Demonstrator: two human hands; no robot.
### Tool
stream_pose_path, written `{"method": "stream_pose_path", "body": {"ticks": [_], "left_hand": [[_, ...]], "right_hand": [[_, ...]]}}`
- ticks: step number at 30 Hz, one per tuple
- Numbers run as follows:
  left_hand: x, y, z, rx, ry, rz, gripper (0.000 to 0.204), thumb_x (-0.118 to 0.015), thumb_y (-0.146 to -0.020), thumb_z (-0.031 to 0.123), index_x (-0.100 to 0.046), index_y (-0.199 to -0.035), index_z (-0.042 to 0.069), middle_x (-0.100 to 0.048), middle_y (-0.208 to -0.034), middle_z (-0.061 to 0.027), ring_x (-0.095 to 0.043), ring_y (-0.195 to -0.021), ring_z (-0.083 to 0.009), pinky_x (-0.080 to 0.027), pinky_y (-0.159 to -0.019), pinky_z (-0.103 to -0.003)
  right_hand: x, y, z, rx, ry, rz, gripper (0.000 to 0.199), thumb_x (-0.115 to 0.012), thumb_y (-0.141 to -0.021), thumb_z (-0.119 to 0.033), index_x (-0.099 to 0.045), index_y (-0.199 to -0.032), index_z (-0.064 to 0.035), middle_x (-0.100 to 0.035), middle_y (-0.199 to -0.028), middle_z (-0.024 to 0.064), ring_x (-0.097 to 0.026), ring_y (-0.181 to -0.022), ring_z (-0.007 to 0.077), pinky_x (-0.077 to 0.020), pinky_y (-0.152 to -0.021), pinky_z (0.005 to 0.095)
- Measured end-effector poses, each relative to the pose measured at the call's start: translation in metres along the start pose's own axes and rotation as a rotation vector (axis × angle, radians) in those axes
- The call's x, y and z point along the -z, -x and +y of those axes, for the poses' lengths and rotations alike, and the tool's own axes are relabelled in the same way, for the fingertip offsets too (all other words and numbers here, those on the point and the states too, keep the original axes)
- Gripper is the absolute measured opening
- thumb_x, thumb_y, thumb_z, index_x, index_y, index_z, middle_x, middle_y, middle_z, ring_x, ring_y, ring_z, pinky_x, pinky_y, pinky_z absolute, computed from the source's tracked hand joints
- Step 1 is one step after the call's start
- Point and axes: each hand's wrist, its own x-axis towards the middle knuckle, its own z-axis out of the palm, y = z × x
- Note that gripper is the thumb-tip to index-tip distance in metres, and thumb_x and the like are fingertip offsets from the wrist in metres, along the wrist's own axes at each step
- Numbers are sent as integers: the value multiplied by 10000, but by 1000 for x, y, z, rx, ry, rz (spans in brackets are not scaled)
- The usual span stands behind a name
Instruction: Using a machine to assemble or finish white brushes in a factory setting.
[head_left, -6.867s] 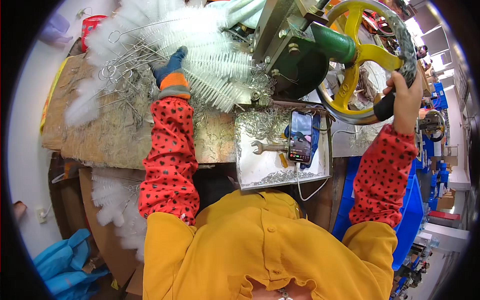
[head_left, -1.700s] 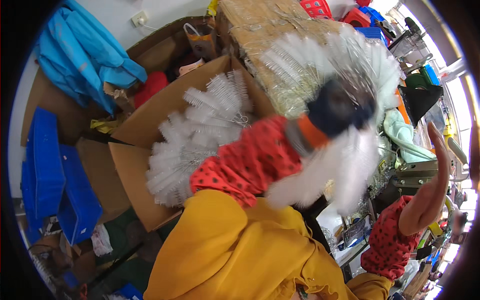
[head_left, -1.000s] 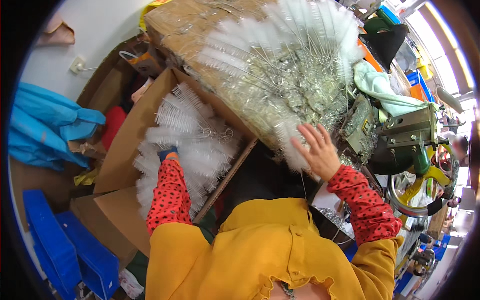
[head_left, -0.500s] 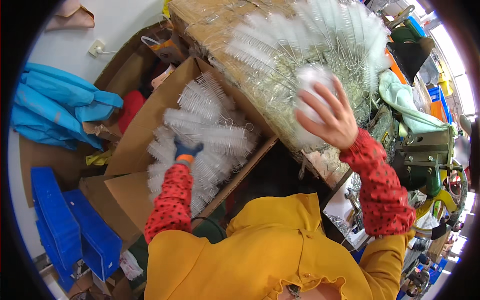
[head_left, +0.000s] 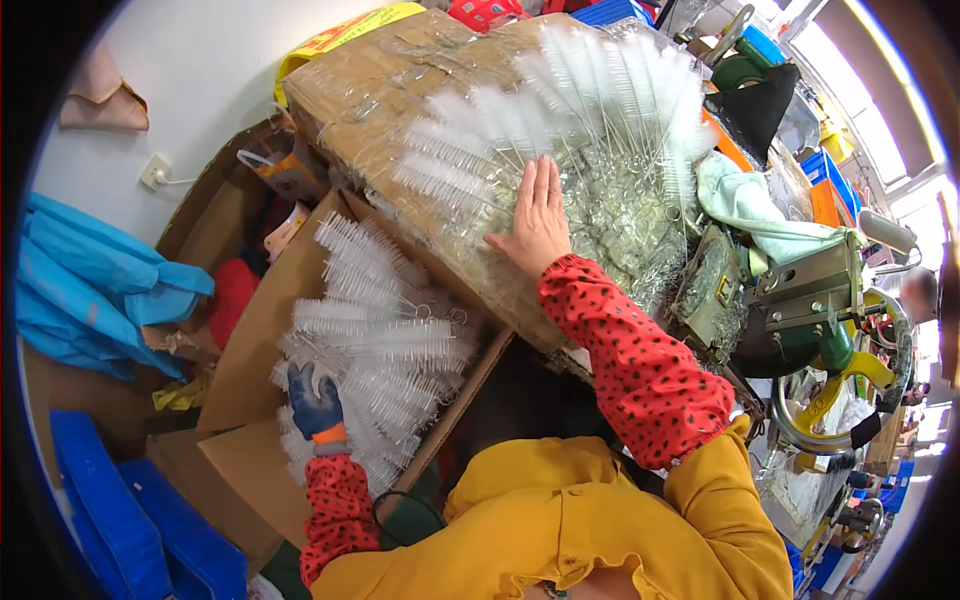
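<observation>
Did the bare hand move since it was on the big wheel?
Yes: the right hand is off the yellow-spoked wheel, now to its left, near white brushes.

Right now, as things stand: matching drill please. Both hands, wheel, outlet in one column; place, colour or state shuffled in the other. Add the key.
Column one
1. left hand
2. right hand
3. wheel
4. outlet

Column two
A. has yellow spokes
B. bare, over the cardboard-covered table
C. on the white wall
D. gloved, at the brushes in the box

Pairs: 1-D; 2-B; 3-A; 4-C
</observation>
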Motion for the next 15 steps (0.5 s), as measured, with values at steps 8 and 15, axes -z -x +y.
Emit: {"method": "stream_pose_path", "body": {"ticks": [8,15], "left_hand": [[26,-17,96,-226,287,56,251,-561,-753,49,-581,-1001,11,-454,-1247,-178,-468,-1111,-327,-408,-896,-369],[19,-33,142,-388,389,43,214,-540,-764,59,-586,-965,2,-479,-1205,-206,-502,-1062,-346,-425,-869,-381]], "right_hand": [[-14,-51,46,-226,307,-148,301,-535,-751,-134,-517,-1003,28,-591,-914,140,-595,-855,265,-489,-691,355],[-15,-56,80,-129,505,135,170,-490,-775,-118,-538,-896,-8,-568,-903,111,-573,-811,247,-492,-648,338]]}}
